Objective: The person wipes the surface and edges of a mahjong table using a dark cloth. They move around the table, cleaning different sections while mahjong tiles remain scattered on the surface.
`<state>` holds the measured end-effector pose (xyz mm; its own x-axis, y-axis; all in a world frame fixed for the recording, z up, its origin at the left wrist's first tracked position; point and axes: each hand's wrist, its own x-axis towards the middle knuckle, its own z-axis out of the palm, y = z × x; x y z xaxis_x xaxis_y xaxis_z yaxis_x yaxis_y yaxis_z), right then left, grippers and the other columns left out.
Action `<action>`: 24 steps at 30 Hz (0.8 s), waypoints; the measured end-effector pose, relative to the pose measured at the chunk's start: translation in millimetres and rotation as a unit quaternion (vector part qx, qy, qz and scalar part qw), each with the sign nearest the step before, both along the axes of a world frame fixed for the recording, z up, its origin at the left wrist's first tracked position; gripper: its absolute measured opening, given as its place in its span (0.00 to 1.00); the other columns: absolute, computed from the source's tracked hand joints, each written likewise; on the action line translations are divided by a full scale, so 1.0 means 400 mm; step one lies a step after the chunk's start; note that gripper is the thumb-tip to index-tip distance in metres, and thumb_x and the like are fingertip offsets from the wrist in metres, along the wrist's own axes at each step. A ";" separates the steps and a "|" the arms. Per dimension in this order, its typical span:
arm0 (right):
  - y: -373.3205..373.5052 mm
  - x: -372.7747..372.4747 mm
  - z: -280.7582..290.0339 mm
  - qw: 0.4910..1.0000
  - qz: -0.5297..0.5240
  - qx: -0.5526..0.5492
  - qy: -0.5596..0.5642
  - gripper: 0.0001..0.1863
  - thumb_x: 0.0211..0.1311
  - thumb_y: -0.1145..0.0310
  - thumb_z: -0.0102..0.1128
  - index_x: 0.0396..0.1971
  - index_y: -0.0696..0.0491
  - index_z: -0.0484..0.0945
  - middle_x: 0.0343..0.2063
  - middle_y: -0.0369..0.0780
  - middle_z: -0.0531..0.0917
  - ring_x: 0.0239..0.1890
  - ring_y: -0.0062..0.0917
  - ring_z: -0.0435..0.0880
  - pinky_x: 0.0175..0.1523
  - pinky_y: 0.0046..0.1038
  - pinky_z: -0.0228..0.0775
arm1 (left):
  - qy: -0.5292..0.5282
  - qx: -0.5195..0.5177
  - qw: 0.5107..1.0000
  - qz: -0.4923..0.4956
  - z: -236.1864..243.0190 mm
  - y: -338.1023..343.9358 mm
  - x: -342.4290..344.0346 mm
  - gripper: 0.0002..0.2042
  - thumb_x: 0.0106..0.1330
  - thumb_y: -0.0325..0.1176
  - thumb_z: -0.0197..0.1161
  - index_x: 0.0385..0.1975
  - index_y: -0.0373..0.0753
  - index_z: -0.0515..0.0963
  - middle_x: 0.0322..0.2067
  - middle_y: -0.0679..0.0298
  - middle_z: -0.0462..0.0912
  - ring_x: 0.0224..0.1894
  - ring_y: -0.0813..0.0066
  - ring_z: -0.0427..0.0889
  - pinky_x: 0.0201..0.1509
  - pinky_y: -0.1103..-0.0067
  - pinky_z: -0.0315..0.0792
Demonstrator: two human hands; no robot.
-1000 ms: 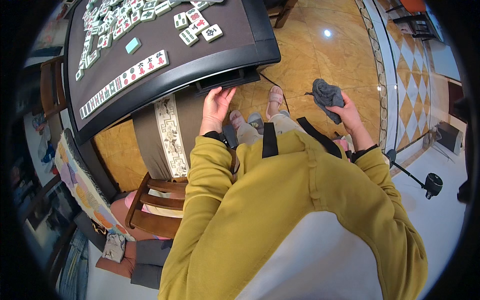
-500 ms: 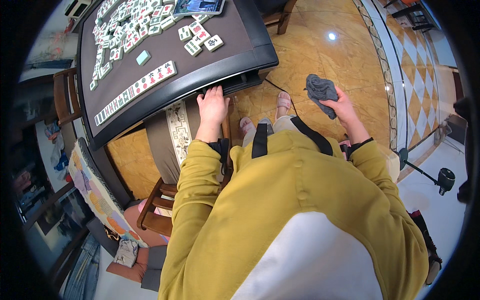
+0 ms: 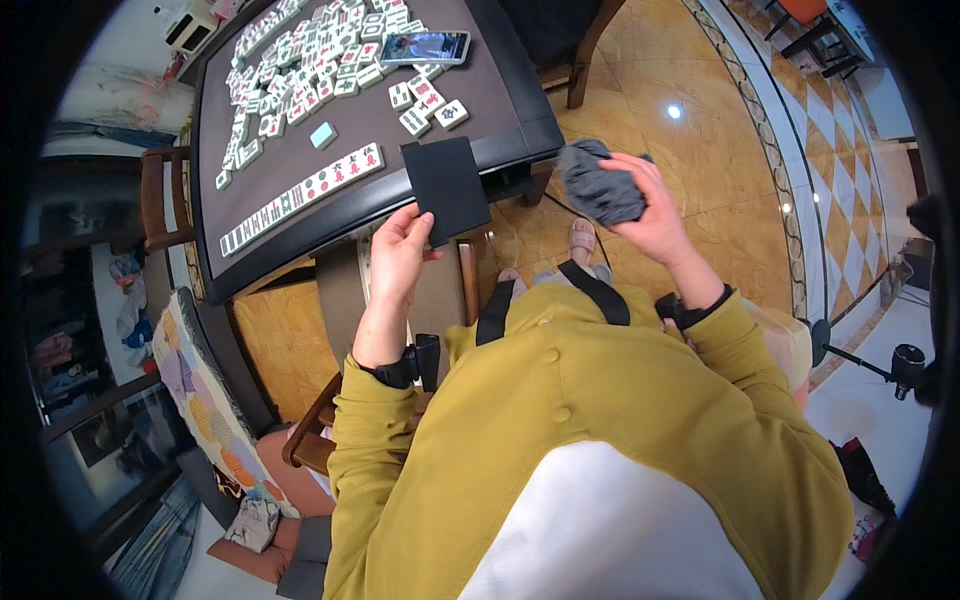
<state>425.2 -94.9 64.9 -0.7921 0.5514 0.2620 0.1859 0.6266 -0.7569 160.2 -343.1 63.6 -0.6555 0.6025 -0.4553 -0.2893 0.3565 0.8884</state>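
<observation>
Between the thumb and fingers of my left hand (image 3: pixel 400 255) is a flat black square panel (image 3: pixel 447 190), pinched at its lower left corner. The panel is raised in front of the table's edge and covers part of it. My right hand (image 3: pixel 650 210) is closed around a crumpled dark grey cloth (image 3: pixel 603 183), held over the floor to the right of the panel. Below the table's edge, beside the panel, a dark opening (image 3: pixel 512 182) shows in part.
The mahjong table (image 3: pixel 480 90) bears a row of tiles (image 3: pixel 300 200), a heap of tiles (image 3: pixel 320 60) and a phone (image 3: pixel 427 48). A wooden chair (image 3: pixel 468 270) stands close in front. Another chair (image 3: pixel 580 60) is at the far right corner. A black lamp (image 3: pixel 905 365) is on the right.
My left hand has come out from under the table's edge and now holds up the black panel. My right hand has brought the cloth left, nearer the table.
</observation>
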 end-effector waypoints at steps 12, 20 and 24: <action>-0.146 -0.242 0.068 0.984 0.028 0.085 0.154 0.35 0.47 0.68 0.73 0.60 0.46 0.72 0.61 0.43 0.73 0.66 0.43 0.68 0.69 0.42 0.59 | 0.012 0.094 0.988 -0.123 0.130 -0.008 0.136 0.19 0.72 0.21 0.57 0.62 0.33 0.74 0.45 0.68 0.84 0.42 0.83 0.81 0.42 0.80 0.80; -0.026 -0.178 0.101 0.745 0.116 -0.650 0.097 0.21 0.61 0.73 0.67 0.55 0.53 0.76 0.46 0.39 0.84 0.44 0.25 0.86 0.45 0.33 0.85 | 0.563 0.037 0.774 -0.288 0.194 -0.010 0.066 0.23 0.56 0.15 0.57 0.52 0.40 0.80 0.41 0.57 0.85 0.44 0.56 0.83 0.48 0.68 0.78; -0.086 -0.143 0.064 0.707 0.130 -0.687 0.103 0.25 0.61 0.75 0.68 0.58 0.53 0.75 0.49 0.39 0.84 0.49 0.27 0.85 0.48 0.36 0.86 | 0.611 0.074 0.728 -0.302 0.219 0.006 0.023 0.24 0.55 0.12 0.56 0.51 0.40 0.82 0.45 0.56 0.84 0.51 0.56 0.82 0.52 0.68 0.78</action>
